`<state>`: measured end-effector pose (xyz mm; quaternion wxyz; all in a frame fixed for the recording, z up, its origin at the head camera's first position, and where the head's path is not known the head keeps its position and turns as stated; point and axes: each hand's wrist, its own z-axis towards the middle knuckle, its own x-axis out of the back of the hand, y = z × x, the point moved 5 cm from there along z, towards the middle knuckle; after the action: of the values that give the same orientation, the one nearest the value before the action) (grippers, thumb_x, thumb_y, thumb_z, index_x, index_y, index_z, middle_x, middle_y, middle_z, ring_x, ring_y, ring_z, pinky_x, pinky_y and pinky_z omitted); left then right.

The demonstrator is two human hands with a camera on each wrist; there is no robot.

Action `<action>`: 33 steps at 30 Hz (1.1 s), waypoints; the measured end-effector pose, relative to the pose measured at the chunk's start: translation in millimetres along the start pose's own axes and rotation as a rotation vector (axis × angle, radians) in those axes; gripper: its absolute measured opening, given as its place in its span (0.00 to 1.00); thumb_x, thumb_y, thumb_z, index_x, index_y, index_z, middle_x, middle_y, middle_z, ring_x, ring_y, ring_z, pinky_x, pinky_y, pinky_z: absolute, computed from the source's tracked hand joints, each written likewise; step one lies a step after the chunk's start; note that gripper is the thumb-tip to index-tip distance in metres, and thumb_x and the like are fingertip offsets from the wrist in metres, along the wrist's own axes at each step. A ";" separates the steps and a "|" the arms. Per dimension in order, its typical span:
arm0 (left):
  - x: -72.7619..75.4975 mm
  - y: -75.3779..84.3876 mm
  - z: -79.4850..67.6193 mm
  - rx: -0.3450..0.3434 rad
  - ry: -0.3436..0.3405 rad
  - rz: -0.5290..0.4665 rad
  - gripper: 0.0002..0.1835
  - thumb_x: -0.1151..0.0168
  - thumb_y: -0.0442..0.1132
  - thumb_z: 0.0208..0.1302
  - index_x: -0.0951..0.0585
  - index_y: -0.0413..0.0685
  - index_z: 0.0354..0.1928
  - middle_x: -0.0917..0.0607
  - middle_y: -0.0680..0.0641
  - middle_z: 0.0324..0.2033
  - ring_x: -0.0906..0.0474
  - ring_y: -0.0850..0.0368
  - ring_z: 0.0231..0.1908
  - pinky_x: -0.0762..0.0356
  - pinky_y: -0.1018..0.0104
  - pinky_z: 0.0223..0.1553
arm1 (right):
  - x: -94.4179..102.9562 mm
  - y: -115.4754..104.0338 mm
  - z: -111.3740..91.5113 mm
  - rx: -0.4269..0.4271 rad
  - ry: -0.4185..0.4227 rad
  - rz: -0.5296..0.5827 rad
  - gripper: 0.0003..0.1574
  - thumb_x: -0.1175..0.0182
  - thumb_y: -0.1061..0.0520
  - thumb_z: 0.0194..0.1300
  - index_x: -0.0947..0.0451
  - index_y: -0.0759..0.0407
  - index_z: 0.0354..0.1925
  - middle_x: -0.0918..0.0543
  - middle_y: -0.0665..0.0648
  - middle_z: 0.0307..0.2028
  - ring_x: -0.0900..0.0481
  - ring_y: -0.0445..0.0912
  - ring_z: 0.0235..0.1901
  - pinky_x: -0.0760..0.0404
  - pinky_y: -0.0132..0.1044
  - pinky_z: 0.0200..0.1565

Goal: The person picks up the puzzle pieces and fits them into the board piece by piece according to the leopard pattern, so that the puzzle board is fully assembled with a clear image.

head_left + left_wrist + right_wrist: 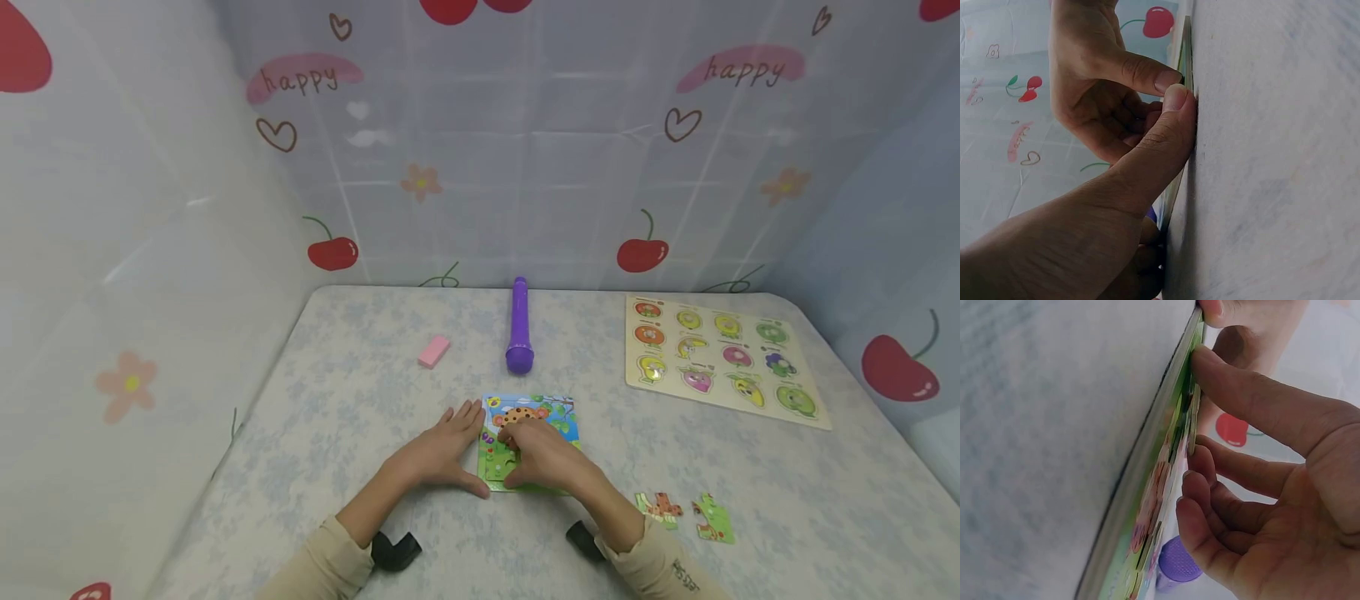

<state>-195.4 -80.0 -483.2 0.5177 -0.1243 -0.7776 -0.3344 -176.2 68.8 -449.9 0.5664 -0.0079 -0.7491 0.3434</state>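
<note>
A small jigsaw board (495,486) with a spotted cartoon animal lies on the table in front of me. My left hand (442,450) rests along its left side, fingers straight and thumb spread to the near corner. Over the board, my right hand (543,454) pinches a thin puzzle piece (1194,422) between thumb and index finger, close over the lower part of the picture. The piece's face is hidden by the hand. Other fitted pieces (1147,519) show edge-on in the right wrist view. To the right lie two loose puzzle pieces (660,508), (714,518).
A purple toy microphone (520,329) lies behind the board, with a pink block (433,352) to its left. At the back right is a large fruit puzzle board (712,400). Printed curtains (510,167) surround the table (360,383).
</note>
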 end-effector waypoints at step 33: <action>-0.5 -3.3 -0.9 -0.007 -0.008 -0.010 0.66 0.33 0.72 0.46 0.53 0.41 0.77 0.56 0.44 0.78 0.63 0.49 0.78 0.59 0.51 0.78 | -0.2 0.2 -1.1 0.018 0.042 0.005 0.20 0.28 0.58 0.49 0.18 0.62 0.43 0.19 0.51 0.33 0.27 0.41 0.33 0.23 0.37 0.37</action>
<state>-196.3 -82.9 -484.6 0.5124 -0.1237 -0.7791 -0.3392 -175.3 69.4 -450.0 0.5812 -0.0120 -0.7340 0.3512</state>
